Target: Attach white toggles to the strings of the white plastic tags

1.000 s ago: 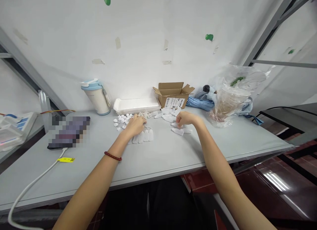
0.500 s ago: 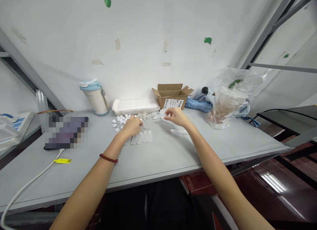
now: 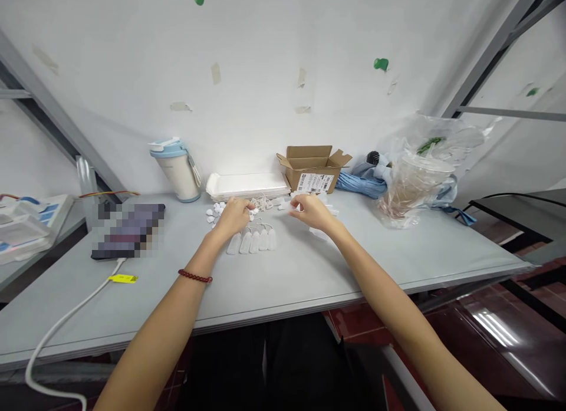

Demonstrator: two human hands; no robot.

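Observation:
My left hand (image 3: 237, 215) is closed in a pinch beside a heap of small white caps (image 3: 216, 210). A small white piece shows at its fingertips, but I cannot make out whether it is held. Just below, several translucent tags with thin loops (image 3: 254, 242) lie side by side in a row. My right hand (image 3: 312, 211) has thumb and forefinger curled together over loose translucent pieces (image 3: 283, 204); what they grip, if anything, is hidden. Thin white strings (image 3: 264, 203) lie between the two hands.
Behind stand a stack of white trays (image 3: 247, 184), an open cardboard box (image 3: 315, 174) and a cream-and-blue cup (image 3: 177, 174). Blue cloth (image 3: 363, 184) and a plastic bag with a cup (image 3: 418, 184) are at the right. A phone (image 3: 130, 231) with a white cable (image 3: 66, 316) lies left.
My left hand has shifted slightly left, off the tags towards the caps. The right hand has moved a little left and nearer to me. The view has also shifted slightly.

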